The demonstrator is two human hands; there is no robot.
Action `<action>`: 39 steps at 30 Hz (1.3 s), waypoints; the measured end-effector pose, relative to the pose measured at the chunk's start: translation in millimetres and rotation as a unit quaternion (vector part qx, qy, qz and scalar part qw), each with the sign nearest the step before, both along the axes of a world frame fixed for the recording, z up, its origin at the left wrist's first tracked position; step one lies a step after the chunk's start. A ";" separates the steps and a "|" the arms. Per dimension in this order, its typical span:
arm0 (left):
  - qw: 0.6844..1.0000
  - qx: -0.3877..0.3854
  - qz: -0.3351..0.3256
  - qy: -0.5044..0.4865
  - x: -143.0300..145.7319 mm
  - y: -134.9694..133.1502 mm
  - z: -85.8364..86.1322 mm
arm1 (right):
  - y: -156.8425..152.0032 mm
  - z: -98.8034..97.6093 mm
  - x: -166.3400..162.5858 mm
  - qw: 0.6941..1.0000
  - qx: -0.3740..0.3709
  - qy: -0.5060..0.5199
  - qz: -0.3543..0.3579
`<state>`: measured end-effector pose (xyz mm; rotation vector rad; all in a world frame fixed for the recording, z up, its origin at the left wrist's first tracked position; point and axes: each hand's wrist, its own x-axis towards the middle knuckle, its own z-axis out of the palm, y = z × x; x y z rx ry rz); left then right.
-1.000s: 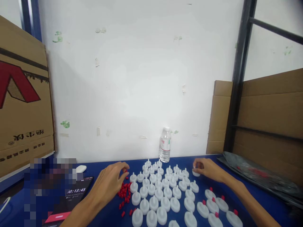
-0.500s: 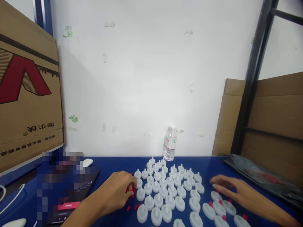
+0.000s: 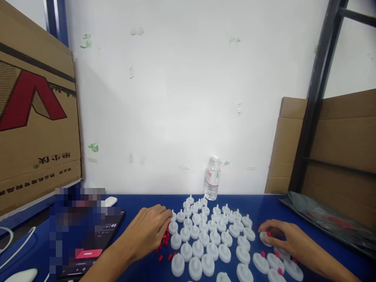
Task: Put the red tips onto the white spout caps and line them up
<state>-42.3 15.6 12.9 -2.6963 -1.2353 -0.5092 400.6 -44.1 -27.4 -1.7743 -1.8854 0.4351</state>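
My right hand [image 3: 280, 237] is closed around a white round nozzle cap with a red tip [image 3: 264, 239], thumb and fingers on either side. Several more white caps with red tips [image 3: 261, 263] lie just below that hand. At the left edge of a large group of plain white nozzle caps [image 3: 197, 249], my left hand [image 3: 151, 231] has its fingers bent together. Its fingertips reach a white cap [image 3: 174, 216] partly hidden behind them; what they pinch, if anything, cannot be made out. Small red tip pieces [image 3: 166, 239] are scattered beside and under this hand.
A clear water bottle [image 3: 212, 179] stands against the wall behind the caps. At left are a phone [image 3: 104, 235], white cables [image 3: 20, 243] and a large carton [image 3: 41, 137]. A grey plastic bag [image 3: 320, 219] lies at right, near cardboard [image 3: 286, 145] and a dark metal post [image 3: 313, 98].
My left hand has moved up from the red pieces to the edge of the white caps. My right hand has closed on a red-tipped cap, which has shifted slightly up and left.
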 end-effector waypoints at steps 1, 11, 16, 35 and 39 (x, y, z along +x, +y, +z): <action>1.000 0.008 -0.003 0.000 0.1 -0.3 -0.4 | 1.4 0.4 1.3 1.000 0.017 0.010 -0.009; 0.990 0.108 -0.063 -0.062 13.0 -16.3 -4.2 | 1.3 69.2 -111.3 0.961 0.252 -0.070 0.089; 0.988 0.103 -0.095 -0.061 19.8 -25.9 -10.6 | 12.5 57.6 -196.0 0.883 0.311 -0.197 0.293; 0.984 0.041 0.001 -0.174 13.0 -16.8 -8.6 | 62.3 57.4 -103.2 0.928 0.299 -0.208 0.070; 0.992 0.005 0.065 -0.104 9.4 -7.2 -4.3 | 81.2 48.7 -50.6 0.963 0.202 -0.177 -0.019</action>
